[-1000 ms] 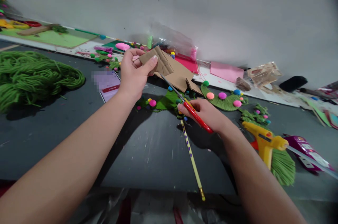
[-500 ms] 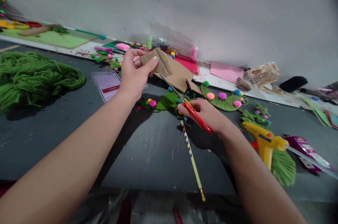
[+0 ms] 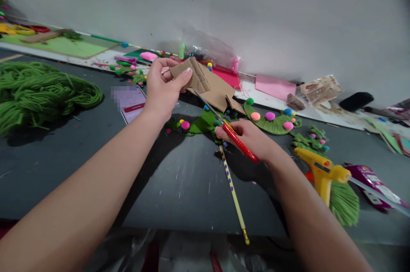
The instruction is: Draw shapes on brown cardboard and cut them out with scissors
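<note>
My left hand [image 3: 165,88] pinches a small piece of brown cardboard [image 3: 192,74] between thumb and fingers, above the dark table. Red-handled scissors [image 3: 238,141] are held in my right hand [image 3: 248,137], their blades pointing up and left with the tips at the lower edge of the cardboard piece. Behind lies a larger cardboard sheet [image 3: 221,92]. Green yarn-wrapped shapes with coloured pompoms [image 3: 270,122] rest beyond and beside my right hand. A yellow pencil with purple dots [image 3: 235,197] lies below the scissors.
Green yarn [image 3: 41,92] is heaped at the left, with a phone [image 3: 133,105] nearer my left hand. A yellow glue gun [image 3: 322,171] and a purple package [image 3: 373,184] lie at the right. Pink paper [image 3: 275,88] and plastic bags line the wall.
</note>
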A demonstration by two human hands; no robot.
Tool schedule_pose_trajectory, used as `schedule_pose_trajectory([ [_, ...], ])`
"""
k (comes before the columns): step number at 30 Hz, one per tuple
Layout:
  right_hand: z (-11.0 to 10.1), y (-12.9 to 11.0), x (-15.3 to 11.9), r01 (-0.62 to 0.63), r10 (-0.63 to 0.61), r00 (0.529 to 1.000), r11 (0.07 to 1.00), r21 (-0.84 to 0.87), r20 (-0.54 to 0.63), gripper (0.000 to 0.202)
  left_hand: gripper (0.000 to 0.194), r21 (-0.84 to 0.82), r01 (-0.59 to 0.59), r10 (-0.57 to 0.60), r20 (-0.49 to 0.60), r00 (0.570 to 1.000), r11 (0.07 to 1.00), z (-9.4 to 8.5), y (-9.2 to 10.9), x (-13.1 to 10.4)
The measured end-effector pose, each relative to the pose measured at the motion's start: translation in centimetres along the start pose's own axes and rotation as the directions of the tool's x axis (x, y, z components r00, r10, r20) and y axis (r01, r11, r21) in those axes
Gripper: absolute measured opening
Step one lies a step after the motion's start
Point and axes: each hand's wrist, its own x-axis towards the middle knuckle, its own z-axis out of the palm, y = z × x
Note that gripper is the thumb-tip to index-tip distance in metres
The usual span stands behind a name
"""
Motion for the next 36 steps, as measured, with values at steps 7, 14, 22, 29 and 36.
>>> schedule_pose_trajectory([
  [7,0.13,0.09,0.11,0.005,-0.006,1.000,1.000,-0.028,-0.006,0.062,0.051,0.002,-0.029,0.029,0.028,0.999,1.000,0.05,-0.22,-0.05],
  [14,0.07,0.45,0.15,0.016,-0.018,1.000,0.998,-0.054,-0.025,0.060,0.047,-0.006,-0.043,0.043,-0.019,0.999,0.999,-0.35,-0.34,0.40],
  [22,0.11,0.56,0.12,0.009,-0.009,1.000,1.000,-0.014,-0.008,0.058,0.049,-0.009,-0.045,0.045,-0.015,0.999,0.999,-0.36,-0.40,0.44],
  [29,0.05,0.67,0.14,-0.005,0.004,1.000,1.000,-0.024,-0.018,0.059,0.052,0.005,-0.036,0.036,-0.019,0.999,0.999,-0.63,-0.42,0.66],
  [36,0.03,0.27,0.06,-0.024,0.024,1.000,1.000,-0.004,-0.016,0.056,0.048,-0.020,-0.034,0.034,-0.033,0.999,0.999,-0.42,-0.31,0.50],
])
